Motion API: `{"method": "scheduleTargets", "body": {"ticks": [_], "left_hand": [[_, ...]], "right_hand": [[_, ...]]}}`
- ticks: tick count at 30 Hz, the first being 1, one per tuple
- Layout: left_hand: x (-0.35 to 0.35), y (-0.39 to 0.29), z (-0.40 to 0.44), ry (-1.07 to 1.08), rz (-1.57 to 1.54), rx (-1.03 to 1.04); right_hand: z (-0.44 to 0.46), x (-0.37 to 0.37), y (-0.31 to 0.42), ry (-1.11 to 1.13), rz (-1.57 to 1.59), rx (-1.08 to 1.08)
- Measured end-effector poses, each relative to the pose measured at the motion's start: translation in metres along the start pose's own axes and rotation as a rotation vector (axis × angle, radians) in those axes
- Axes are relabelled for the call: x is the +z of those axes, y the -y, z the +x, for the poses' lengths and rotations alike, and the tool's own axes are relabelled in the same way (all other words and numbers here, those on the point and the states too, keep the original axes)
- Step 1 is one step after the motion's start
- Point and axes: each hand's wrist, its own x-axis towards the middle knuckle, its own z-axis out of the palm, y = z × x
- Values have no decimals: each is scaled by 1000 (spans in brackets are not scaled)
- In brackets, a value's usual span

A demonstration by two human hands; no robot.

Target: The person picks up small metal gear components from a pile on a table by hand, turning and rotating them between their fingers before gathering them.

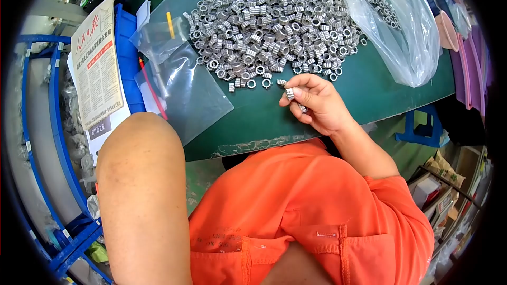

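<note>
My right hand [317,100] is at the front of the pile, its thumb and fingers closed on small toothed metal rings. One ring [289,94] shows at the thumb tip and another [302,108] lower, by the curled fingers. A third ring [281,83] lies by the index fingertip; whether it is touched is unclear. Just beyond the hand, a large heap of similar metal rings [274,26] covers the green table [248,121]. My left hand is out of view; a bare bent limb [142,195] rises at the lower left.
Clear plastic bags [185,89] lie left of the heap, with a yellow stick [170,25] and a red pen [153,89]. A newspaper [97,68] rests by a blue bin [125,37]. Another large clear bag [406,58] is at right. A blue stool [422,129] stands below.
</note>
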Motion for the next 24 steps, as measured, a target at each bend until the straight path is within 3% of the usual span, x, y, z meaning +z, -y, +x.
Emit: {"method": "scheduleTargets", "body": {"ticks": [3, 5, 7, 9, 11, 13, 15, 18, 24], "left_hand": [[-2, 0, -3, -13, -5, -11], [-4, -5, -5, -23, -2, -3], [-5, -11, -9, -33, 6, 11], [-8, -18, -11, -49, 16, 16], [-9, -24, -16, -69, 22, 18], [-10, -29, -20, -94, 29, 21], [-10, -33, -25, -118, 30, 30], [-13, -42, -31, -144, 34, 49], [-18, -58, -45, -196, 35, 83]], "right_hand": [[-3, 0, 0, -18, -22, -29], [-3, 0, 8, 14, 178, 19], [-3, 3, 19, 22, 172, 23], [-1, -10, 20, -215, -342, -35], [5, -6, 12, -327, -960, -236], [13, 1, 6, -250, -1394, -572], [19, 2, -5, -255, -1675, -668], [20, 4, -5, -224, -1676, -686], [8, 11, 2, -106, -1011, -466]]}}
